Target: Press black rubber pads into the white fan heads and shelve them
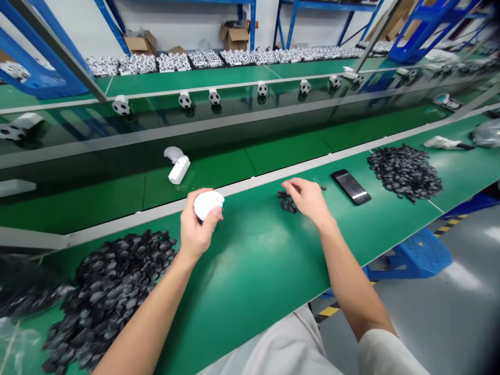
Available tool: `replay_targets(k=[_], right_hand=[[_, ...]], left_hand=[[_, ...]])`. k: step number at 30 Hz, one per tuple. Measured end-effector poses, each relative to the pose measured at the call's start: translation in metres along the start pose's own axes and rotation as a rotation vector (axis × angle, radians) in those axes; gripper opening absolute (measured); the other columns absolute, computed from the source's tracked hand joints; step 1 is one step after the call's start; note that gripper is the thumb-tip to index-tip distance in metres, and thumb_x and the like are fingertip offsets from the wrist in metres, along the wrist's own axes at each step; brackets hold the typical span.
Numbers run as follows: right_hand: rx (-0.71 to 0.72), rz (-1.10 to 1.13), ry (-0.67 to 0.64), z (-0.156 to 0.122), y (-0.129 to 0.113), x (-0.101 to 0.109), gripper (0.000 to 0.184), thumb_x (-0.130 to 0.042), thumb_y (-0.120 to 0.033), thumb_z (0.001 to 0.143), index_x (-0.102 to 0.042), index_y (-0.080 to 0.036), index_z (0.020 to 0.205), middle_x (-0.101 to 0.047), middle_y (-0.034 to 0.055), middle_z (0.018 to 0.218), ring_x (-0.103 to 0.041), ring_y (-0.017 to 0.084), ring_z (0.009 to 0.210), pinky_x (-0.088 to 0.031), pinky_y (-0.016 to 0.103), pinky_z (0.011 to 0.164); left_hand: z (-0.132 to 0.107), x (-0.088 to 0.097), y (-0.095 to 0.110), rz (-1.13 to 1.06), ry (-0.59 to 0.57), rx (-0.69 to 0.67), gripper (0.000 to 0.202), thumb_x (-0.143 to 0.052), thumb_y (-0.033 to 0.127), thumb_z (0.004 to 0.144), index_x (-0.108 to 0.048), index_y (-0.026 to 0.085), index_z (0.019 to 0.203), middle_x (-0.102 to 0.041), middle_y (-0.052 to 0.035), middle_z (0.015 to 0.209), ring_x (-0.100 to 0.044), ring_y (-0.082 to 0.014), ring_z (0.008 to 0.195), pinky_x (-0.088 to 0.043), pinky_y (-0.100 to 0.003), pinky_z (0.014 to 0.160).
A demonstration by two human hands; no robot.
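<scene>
1. A white round part [206, 204] was gripped between the thumb and fingers of the left hand [194, 229], above the tabletop [253, 271]; no long axis was shown by its outline.
2. The right hand [311, 202] was held over a small cluster of dark pieces [288, 203], its fingers bent and the thumb close by; whether a piece was pinched could not be told.
3. The cluster was placed beneath and just left of the right hand, which was nearer to it; the white part was held well apart, farther left.
4. A large heap of dark parts [113, 281] was spread beside the left forearm; another heap [406, 172] was set to the right, beyond a phone [351, 186].
5. Dark contents were seen in a plastic bag [29, 284] at the left edge; in an open cardboard box [237, 37] at the back, the contents were not clearly shown.
</scene>
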State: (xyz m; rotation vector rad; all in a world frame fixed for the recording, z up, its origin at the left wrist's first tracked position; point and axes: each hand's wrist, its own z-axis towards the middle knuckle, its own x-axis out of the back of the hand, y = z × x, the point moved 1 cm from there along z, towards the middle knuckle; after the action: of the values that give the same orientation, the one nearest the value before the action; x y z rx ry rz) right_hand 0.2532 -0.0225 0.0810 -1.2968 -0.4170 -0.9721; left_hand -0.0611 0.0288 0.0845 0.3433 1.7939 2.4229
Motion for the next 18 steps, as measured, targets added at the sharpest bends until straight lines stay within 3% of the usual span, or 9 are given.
replay_targets(k=[3, 6, 8, 10, 12, 14, 18], right_hand=[[-0.006, -0.093, -0.032, 0.005, 0.031, -0.004, 0.023, -0.063, -0.031, 0.103, -0.084, -0.022, 0.11, -0.076, 0.0086, 0.098, -0.071, 0.024, 0.086, -0.052, 0.035, 0.078], [0.009, -0.142, -0.086, 0.007, 0.037, -0.014, 0.021, -0.067, -0.028, 0.102, -0.084, -0.027, 0.115, -0.074, 0.0078, 0.104, -0.07, 0.025, 0.092, -0.05, 0.033, 0.075], [0.01, -0.166, -0.112, 0.008, 0.036, -0.021, 0.019, -0.071, -0.029, 0.1, -0.085, -0.027, 0.113, -0.073, 0.008, 0.105, -0.07, 0.026, 0.095, -0.049, 0.033, 0.072], [0.004, -0.18, -0.127, 0.009, 0.036, -0.025, 0.016, -0.073, -0.028, 0.099, -0.086, -0.024, 0.108, -0.072, 0.0085, 0.105, -0.07, 0.025, 0.095, -0.049, 0.032, 0.072], [-0.007, -0.188, -0.133, 0.011, 0.037, -0.027, 0.016, -0.072, -0.027, 0.1, -0.086, -0.021, 0.103, -0.072, 0.009, 0.105, -0.07, 0.025, 0.093, -0.05, 0.033, 0.075], [-0.013, -0.194, -0.144, 0.011, 0.038, -0.026, 0.016, -0.07, -0.026, 0.101, -0.086, -0.02, 0.102, -0.072, 0.009, 0.106, -0.07, 0.024, 0.094, -0.051, 0.033, 0.079], [-0.012, -0.193, -0.182, 0.009, 0.038, -0.021, 0.016, -0.073, -0.025, 0.098, -0.085, -0.022, 0.109, -0.073, 0.0085, 0.11, -0.069, 0.027, 0.102, -0.052, 0.034, 0.08]], left_hand=[[0.0, -0.002, 0.004, -0.072, 0.015, -0.025, 0.048, -0.074, 0.046, 0.093, -0.057, 0.022, 0.131, -0.071, -0.0041, 0.096, -0.071, -0.0186, 0.074, -0.056, -0.03, 0.068], [-0.001, -0.005, 0.014, -0.083, -0.052, -0.122, 0.058, -0.08, 0.04, 0.089, -0.051, 0.024, 0.137, -0.074, -0.009, 0.117, -0.073, -0.0268, 0.112, -0.058, -0.039, 0.095], [-0.002, -0.007, 0.022, -0.02, -0.127, -0.2, 0.069, -0.085, 0.035, 0.084, -0.049, 0.025, 0.142, -0.07, -0.0116, 0.134, -0.059, -0.0322, 0.14, -0.046, -0.049, 0.118], [-0.003, -0.009, 0.027, 0.11, -0.212, -0.217, 0.072, -0.087, 0.034, 0.083, -0.052, 0.026, 0.145, -0.064, -0.0121, 0.147, -0.043, -0.0346, 0.155, -0.033, -0.054, 0.128], [-0.004, -0.01, 0.029, 0.239, -0.284, -0.196, 0.068, -0.086, 0.036, 0.085, -0.055, 0.027, 0.145, -0.06, -0.0118, 0.153, -0.039, -0.0351, 0.157, -0.031, -0.054, 0.129], [-0.004, -0.009, 0.029, 0.335, -0.312, -0.206, 0.065, -0.085, 0.039, 0.086, -0.057, 0.027, 0.143, -0.059, -0.012, 0.15, -0.047, -0.035, 0.15, -0.036, -0.052, 0.125], [-0.002, 0.0, 0.028, 0.438, -0.272, -0.163, 0.065, -0.083, 0.044, 0.087, -0.056, 0.026, 0.143, -0.061, -0.0114, 0.14, -0.061, -0.0314, 0.129, -0.048, -0.047, 0.112]])
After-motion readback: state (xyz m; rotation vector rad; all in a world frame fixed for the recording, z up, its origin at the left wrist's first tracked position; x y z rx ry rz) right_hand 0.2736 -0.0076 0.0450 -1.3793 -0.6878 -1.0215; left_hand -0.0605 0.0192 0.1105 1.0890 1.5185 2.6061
